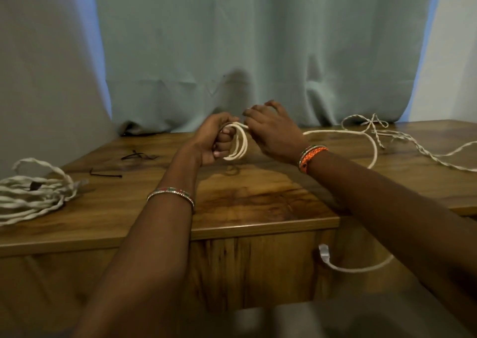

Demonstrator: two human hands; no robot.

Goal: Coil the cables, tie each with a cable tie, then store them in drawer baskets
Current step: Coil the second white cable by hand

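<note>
Far to the left of my left hand [215,141], a bundle of twisted white cable [36,195] lies coiled at the edge of the worktop [258,195], with something small and dark on it that I cannot make out. Between that bundle and my left hand, two dark cable ties [105,174] lie loose on the wood, one nearer me and the other [138,155] farther back.

My left hand is curled into a fist around a small coil of smooth white cable [238,144], the loops standing upright just beside my knuckles. My right hand [273,131] sits right next to it, fingers bent, pinching the cable where it meets the coil.

From there the cable sweeps right in a wide arc behind my right wrist, drops over the worktop's front edge, and ends in a white plug [324,253] hanging below my right forearm. Well to the right of my right hand, another twisted white cable [374,128] sprawls uncoiled.
</note>
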